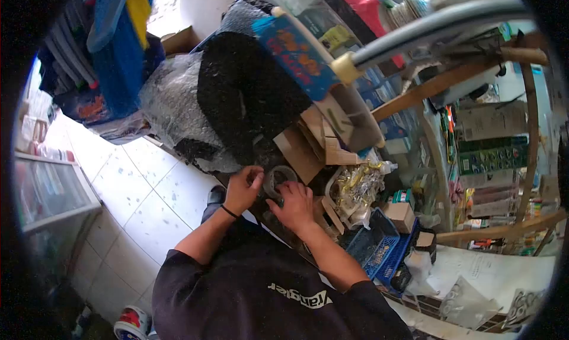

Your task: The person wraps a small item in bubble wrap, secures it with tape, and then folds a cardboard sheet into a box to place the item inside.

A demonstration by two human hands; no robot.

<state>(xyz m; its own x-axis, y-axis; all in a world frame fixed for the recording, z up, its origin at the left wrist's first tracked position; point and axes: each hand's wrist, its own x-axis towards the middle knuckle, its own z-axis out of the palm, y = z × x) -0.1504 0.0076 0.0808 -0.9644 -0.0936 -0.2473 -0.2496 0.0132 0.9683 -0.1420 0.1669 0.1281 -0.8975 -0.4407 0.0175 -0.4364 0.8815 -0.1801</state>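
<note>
My left hand (244, 190), with a dark band at the wrist, is held beside a roll of clear tape (274, 180). Its fingers are curled together, and whatever they may pinch is too small to make out. On the roll's near right side, my right hand (295, 207) has its fingers bent over the rim. Just beyond both hands lies a large bundle wrapped in clear bubble wrap (172, 97) and black bubble wrap (255, 91). Opened brown cardboard (299, 153) stands against the bundle's right side, close to the roll.
A container of gold and clear packets (358, 192) stands right of my hands, with blue baskets (379, 245) nearer me. A metal tube (438, 29) crosses the upper right. Wooden-framed shelving (527, 132) holds packaged goods. Tiled floor (136, 186) and a glass case (53, 189) are left.
</note>
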